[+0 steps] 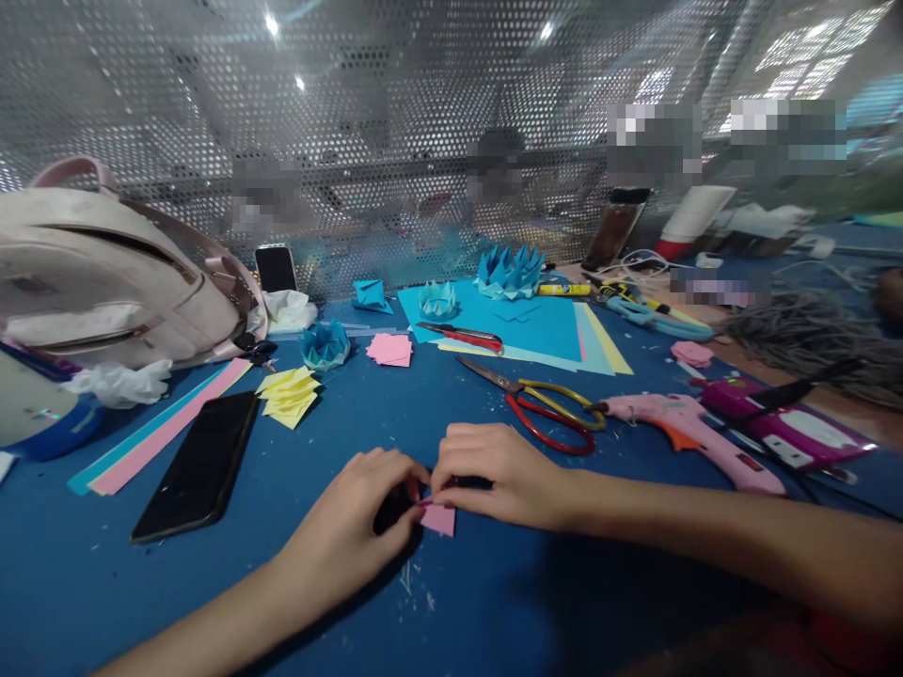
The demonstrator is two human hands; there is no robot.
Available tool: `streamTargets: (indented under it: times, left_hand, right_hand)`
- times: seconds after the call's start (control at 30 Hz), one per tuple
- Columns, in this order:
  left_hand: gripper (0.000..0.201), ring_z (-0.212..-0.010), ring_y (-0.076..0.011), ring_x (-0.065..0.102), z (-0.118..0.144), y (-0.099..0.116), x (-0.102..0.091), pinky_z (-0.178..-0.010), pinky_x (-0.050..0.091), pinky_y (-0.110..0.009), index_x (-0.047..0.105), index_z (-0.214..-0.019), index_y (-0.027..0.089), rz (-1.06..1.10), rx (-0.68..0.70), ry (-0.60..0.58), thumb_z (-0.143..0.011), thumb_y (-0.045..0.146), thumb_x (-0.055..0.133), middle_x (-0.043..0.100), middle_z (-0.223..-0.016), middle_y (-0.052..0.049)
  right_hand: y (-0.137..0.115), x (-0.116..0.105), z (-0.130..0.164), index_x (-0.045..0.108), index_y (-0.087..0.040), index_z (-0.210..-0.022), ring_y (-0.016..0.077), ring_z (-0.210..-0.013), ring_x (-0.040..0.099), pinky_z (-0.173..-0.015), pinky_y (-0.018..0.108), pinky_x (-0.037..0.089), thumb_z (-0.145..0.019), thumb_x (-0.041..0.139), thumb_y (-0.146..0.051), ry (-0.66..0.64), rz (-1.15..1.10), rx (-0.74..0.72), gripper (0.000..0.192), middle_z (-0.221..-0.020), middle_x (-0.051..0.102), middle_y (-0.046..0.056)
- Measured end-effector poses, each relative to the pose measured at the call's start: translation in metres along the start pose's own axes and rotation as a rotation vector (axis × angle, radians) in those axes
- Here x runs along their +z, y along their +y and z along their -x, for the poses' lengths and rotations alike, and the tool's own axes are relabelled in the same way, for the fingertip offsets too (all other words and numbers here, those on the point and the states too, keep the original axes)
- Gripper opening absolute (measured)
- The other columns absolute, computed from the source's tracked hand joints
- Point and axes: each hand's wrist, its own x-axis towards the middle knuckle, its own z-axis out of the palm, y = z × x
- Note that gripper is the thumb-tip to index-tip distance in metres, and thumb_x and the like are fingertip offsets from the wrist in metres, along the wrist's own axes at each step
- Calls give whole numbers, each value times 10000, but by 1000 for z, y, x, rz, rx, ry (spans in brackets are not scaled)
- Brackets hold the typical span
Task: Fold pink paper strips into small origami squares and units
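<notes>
A small piece of pink paper [440,520] lies on the blue table at the front middle, partly folded and partly covered by my fingers. My left hand [373,503] pinches its left edge between thumb and fingertips. From the other side, my right hand [486,475] closes its fingertips on the paper's upper edge. Both hands touch at the fold. Beyond them lie a pile of pink paper squares [390,350], a pile of yellow paper pieces [289,395] and scissors [543,404] with red and yellow handles.
A pink glue gun [695,432] and a purple power strip [790,423] with cables sit at right. Folded blue paper rings [512,273] and a red cutter [466,337] rest on coloured sheets. A phone [201,470], paper strips [169,423] and a backpack [105,273] stand left.
</notes>
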Motion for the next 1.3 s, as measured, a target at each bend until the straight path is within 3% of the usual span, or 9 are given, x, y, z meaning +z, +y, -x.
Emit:
streamTargets:
  times: [0.17, 0.3, 0.37, 0.5, 0.63, 0.73, 0.9, 1.1, 1.3]
  left_hand:
    - [119, -656, -146, 522, -6, -1, 5, -625, 345, -256, 596, -757, 176, 91, -64, 43, -874, 169, 576, 617, -713, 12]
    - [198, -682, -145, 567, -6, 4, 3, -645, 389, -241, 634, -770, 179, 366, -176, 208, -909, 303, 567, 661, -745, -2]
    - [194, -699, -143, 581, -5, 7, 3, -664, 397, -235, 606, -779, 179, 499, -221, 259, -890, 338, 593, 664, -746, 1]
    - [124, -688, -142, 604, -3, 10, 7, -665, 394, -227, 502, -863, 198, 715, -296, 115, -867, 277, 597, 647, -664, 33]
    - [94, -749, -158, 585, -3, 6, 7, -715, 392, -257, 535, -853, 201, 527, -245, 79, -898, 281, 557, 634, -738, 20]
    - [279, -768, -171, 543, -5, 0, 1, -739, 365, -288, 551, -702, 191, 267, -142, 116, -937, 335, 509, 600, -754, 5]
    - [332, -841, -189, 543, -6, -7, -4, -818, 321, -349, 614, -681, 196, 34, -113, 21, -961, 299, 469, 606, -848, -3]
    - [154, -924, -191, 546, -5, -9, 0, -839, 317, -355, 565, -783, 209, 7, -90, 72, -925, 215, 506, 605, -931, 11]
    - [149, -955, -202, 536, -4, -6, -1, -847, 336, -364, 533, -762, 200, -28, -29, 32, -879, 124, 484, 594, -965, -10]
  right_hand:
    - [-7, 0, -2, 655, -170, -925, 167, -834, 530, -731, 275, 411, -905, 643, -305, 89, -28, 62, 137, -877, 642, 43]
    - [-11, -2, -5, 589, -178, -993, 163, -859, 539, -724, 262, 429, -774, 765, -292, 138, -146, 303, 303, -968, 608, 34]
    - [-13, -3, -5, 580, -178, -956, 134, -776, 548, -671, 236, 426, -809, 712, -257, 124, -310, 403, 213, -901, 609, 7]
    - [-13, -5, -6, 584, -165, -883, 111, -702, 549, -634, 220, 423, -883, 573, -197, 131, -504, 494, 33, -821, 608, -8]
    - [-12, -5, -6, 603, -162, -885, 98, -651, 508, -599, 211, 399, -886, 562, -190, 131, -446, 493, 50, -799, 603, -15]
    - [-11, -4, -5, 614, -158, -888, 94, -625, 481, -577, 205, 377, -895, 561, -198, 93, -364, 467, 66, -748, 575, -22]
    - [-6, -4, -3, 645, -167, -898, 109, -683, 519, -624, 218, 382, -864, 607, -157, -8, -180, 438, 51, -799, 591, -5]
    - [-4, -8, -6, 674, -182, -932, 129, -757, 551, -674, 233, 390, -878, 615, -161, -122, -115, 456, 83, -861, 609, 14]
    - [-3, -10, -5, 656, -194, -984, 135, -803, 559, -665, 226, 387, -857, 666, -180, -168, -87, 421, 128, -853, 615, -2]
